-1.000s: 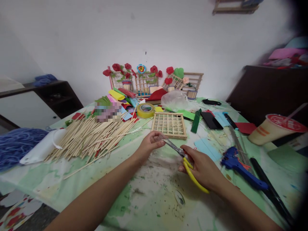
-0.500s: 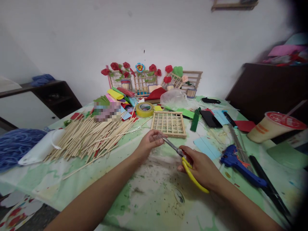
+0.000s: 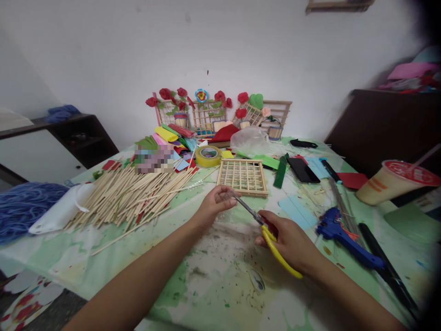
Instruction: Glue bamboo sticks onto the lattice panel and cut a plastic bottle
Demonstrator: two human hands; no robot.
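Observation:
Long-nose pliers (image 3: 250, 209) with yellow handles are gripped in my right hand (image 3: 287, 236), their slim metal jaws pointing up and left. At the tip of the jaws, my left hand (image 3: 217, 202) has its thumb and fingers pinched together; whatever lies between them is too small to make out. Just beyond both hands, a wooden stick lattice (image 3: 243, 177) lies flat on the table, touched by neither hand.
Loose wooden sticks (image 3: 134, 195) cover the left, beside blue yarn (image 3: 27, 211). Yellow tape (image 3: 208, 156) lies behind. On the right are a blue glue gun (image 3: 344, 236), a phone (image 3: 303, 169) and a drink cup (image 3: 382, 184). Lattices with red paper flowers (image 3: 206, 115) lean on the wall.
The view has shifted very slightly. Both hands keep nearly the same pose, with the pliers still at my left fingertips.

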